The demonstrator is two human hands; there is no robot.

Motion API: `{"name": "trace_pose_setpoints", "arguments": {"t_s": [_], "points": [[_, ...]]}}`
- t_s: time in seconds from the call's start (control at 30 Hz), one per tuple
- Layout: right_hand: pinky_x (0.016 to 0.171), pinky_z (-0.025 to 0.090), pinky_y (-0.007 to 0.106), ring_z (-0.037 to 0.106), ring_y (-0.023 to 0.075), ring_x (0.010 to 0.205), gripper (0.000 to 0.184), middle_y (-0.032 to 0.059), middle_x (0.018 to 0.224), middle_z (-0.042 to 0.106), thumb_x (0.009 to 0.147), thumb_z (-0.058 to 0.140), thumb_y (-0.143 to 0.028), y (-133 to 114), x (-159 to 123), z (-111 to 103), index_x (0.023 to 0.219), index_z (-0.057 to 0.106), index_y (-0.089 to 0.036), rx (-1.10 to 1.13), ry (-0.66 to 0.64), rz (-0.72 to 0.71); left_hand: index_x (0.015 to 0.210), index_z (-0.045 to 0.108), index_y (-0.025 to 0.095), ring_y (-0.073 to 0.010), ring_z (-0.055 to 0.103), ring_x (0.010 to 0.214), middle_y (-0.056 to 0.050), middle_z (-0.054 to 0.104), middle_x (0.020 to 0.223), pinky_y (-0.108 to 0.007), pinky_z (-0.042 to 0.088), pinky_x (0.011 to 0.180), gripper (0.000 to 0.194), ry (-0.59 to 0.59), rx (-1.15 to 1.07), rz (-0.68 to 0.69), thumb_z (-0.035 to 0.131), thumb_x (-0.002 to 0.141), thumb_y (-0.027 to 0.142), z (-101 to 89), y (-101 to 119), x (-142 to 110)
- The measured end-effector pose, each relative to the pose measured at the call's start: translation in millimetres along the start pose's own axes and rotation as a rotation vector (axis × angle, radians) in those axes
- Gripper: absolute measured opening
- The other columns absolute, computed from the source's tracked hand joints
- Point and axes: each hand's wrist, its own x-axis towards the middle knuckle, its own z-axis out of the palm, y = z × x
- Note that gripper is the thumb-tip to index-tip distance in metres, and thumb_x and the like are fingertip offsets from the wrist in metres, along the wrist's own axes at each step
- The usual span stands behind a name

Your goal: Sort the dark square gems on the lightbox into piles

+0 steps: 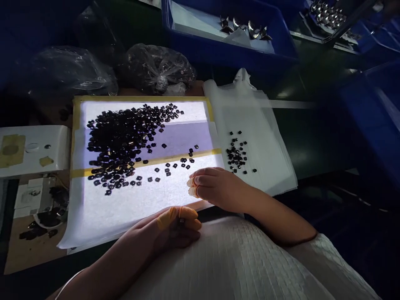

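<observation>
"One lit panel (106,216), one white sheet stack (264,125): how far along?"

"Early, we judge: most black parts (115,135) crowd the panel, few the stack. We can't tell our right hand's (217,187) grip; our left hand (168,230) pinches one."

Left hand (171,228) curled low, right hand (215,186) palm-down, farther forward.

- blue bin (206,43) top centre, white liner, shiny curved metal pieces (252,30) on it
- 2 clear plastic bags side by side at back: knotted bag (161,68), looser bag (73,68) to its left
- white box (59,146), left edge, 2 yellow patches (19,158)
- cardboard (18,254) below it, dark pieces (36,231) on top, type unclear
- shiny metal parts (328,14) heaped top right
</observation>
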Motion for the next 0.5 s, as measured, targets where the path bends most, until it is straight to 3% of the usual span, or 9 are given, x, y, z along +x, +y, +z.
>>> {"name": "trace_pose_setpoints", "arguments": {"t_s": [0.13,0.3,0.4,0.5], "points": [[0.106,0.055,0.042,0.065,0.0219,0.122,0.019,0.0105,0.115,0.075,0.106,0.051,-0.016,25,-28,-11,0.11,0.069,-0.017,-0.054,0.158,0.11,0.101,0.083,0.018,-0.0234,0.073,0.093,-0.011,0.08,0.104,-0.035,0.056,0.092,0.032,0.053,-0.039,-0.011,0.075,0.091,0.047,7.1,5,-3],[0.099,0.057,0.053,0.067,0.0275,0.115,0.021,0.0124,0.112,0.074,0.102,0.051,-0.015,52,-67,-29,0.108,0.071,-0.02,-0.227,0.33,0.463,0.1,0.083,0.018,-0.0241,0.073,0.092,-0.011,0.08,0.103,-0.034,0.058,0.086,0.032,0.059,-0.058,0.012,0.072,0.093,0.047,7.8,9,-4],[0.098,0.057,0.054,0.067,0.029,0.114,0.022,0.0126,0.114,0.074,0.099,0.053,-0.017,54,-79,-37,0.111,0.071,-0.02,-0.265,0.436,0.591,0.098,0.083,0.019,-0.0239,0.074,0.093,-0.011,0.08,0.103,-0.032,0.059,0.083,0.03,0.093,-0.081,0.076,0.072,0.093,0.047,4.3,13,-6],[0.097,0.058,0.055,0.068,0.0308,0.114,0.022,0.0122,0.116,0.073,0.098,0.054,-0.022,44,-86,-42,0.112,0.071,-0.023,-0.243,0.478,0.588,0.1,0.082,0.018,-0.0231,0.074,0.093,-0.01,0.08,0.101,-0.031,0.061,0.083,0.031,0.181,-0.143,0.239,0.071,0.094,0.047,6.3,22,-16]]}}
